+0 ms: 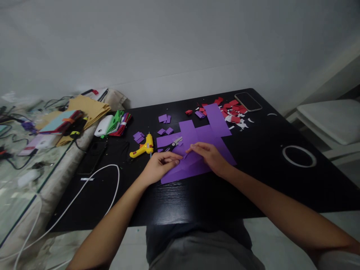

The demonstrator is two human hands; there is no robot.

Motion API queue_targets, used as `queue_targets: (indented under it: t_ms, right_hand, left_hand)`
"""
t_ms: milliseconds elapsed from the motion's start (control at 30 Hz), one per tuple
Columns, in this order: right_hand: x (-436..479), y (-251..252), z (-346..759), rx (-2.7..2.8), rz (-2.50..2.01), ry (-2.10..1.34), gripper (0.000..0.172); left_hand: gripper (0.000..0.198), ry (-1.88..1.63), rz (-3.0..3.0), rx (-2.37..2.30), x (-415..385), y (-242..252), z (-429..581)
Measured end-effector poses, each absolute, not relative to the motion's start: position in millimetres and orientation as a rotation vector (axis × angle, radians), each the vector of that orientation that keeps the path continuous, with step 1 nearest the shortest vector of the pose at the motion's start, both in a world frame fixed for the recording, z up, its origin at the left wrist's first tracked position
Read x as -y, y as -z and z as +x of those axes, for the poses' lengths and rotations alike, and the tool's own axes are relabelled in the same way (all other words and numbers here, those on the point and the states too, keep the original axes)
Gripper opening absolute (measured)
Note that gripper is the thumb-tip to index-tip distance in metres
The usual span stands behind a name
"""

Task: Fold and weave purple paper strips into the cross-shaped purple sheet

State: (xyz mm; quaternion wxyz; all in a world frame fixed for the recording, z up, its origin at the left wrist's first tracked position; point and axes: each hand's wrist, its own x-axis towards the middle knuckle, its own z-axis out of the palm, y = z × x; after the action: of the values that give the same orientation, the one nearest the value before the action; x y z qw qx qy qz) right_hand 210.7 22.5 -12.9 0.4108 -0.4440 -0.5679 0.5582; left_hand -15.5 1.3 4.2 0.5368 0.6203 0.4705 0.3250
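Observation:
Several sheets of purple paper (197, 169) overlap on the black table in front of me. My right hand (209, 156) is closed in a pinch on a small piece of purple paper (186, 154) above the sheets. Close by on the left, my left hand (161, 165) has its thumb and fingers bent together over the sheets' left part; what lies between them, if anything, is hard to make out. Just beyond the left fingers rest scissors (176, 142) with dark handles. A yellow glue gun (144, 147) lies on its side left of the scissors.
Small purple squares (138, 137) lie in groups near the glue gun. Red paper scraps (234, 108) and white bits are strewn at the back right, by a phone (248, 102). A white ring (299, 156) lies right. A white cable (116, 180) loops across the left.

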Motion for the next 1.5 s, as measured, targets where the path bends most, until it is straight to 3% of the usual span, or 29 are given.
queue_targets:
  t_ms: [167,367,600,833,1033,1500]
  right_hand:
    - [-21,12,209,1.354,-1.139,-1.469,0.021]
    - [-22,17,209,1.333,-1.004,-1.528,0.026]
    - [-20,19,208,1.381,-0.950,-1.486,0.026]
    - [-19,19,209,1.465,-0.966,-1.440,0.031]
    - [-17,17,207,1.531,-0.974,-1.434,0.022]
    - [-36,15,222,1.259,-1.097,-1.478,0.033]
  left_hand:
    - [0.022,-0.749,1.613,-1.144,1,-3,-17]
    - [0.026,-0.822,1.545,-1.122,-2,-6,-20]
    - [0.031,-0.661,1.766,-1.202,-3,-6,-23]
    - [0.025,-0.674,1.923,-1.165,0,-5,-21]
    - [0.020,-0.682,1.969,-1.137,3,-5,-19]
    - [0.029,-0.748,1.710,-1.188,-4,0,-22]
